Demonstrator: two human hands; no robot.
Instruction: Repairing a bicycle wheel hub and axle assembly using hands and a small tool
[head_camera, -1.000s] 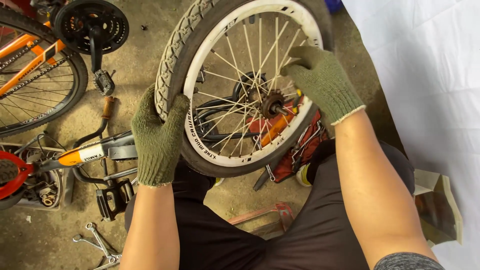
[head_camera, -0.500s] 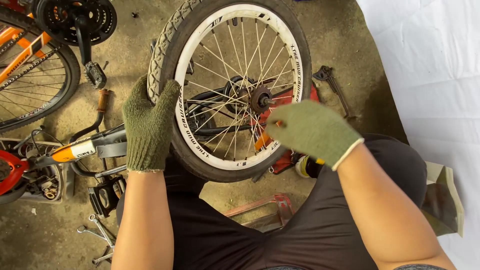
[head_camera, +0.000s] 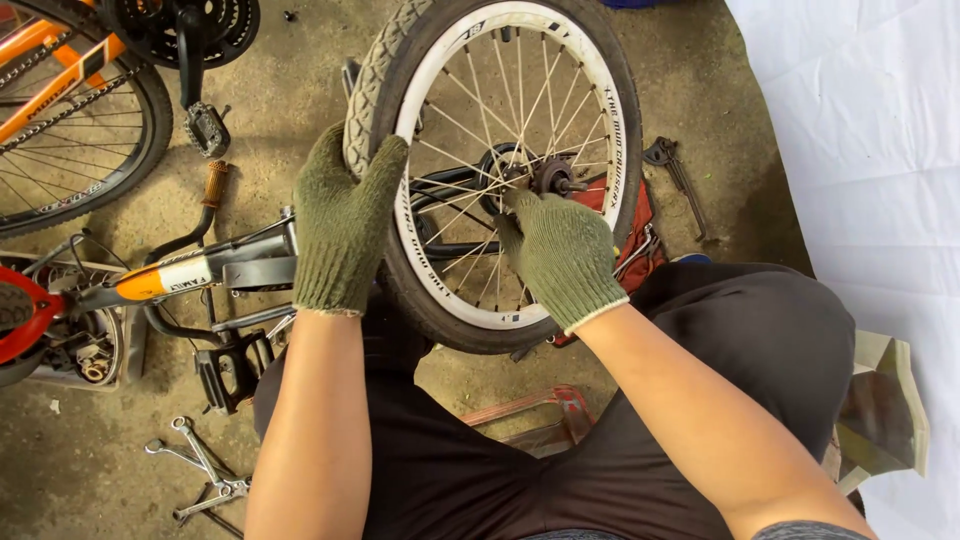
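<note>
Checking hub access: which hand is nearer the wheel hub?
Right. The right hand lies on the spokes just below the hub, fingertips next to it. The left hand grips the tyre at the rim's far left edge.

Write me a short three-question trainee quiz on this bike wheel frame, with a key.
1. True or false: the left hand grips the tyre of the small wheel.
2. Where does the right hand rest? A) on the pedal B) on the spokes by the hub C) on the white sheet
3. What tools lie on the floor at lower left?

Key:
1. True.
2. B.
3. Spanners.
</note>
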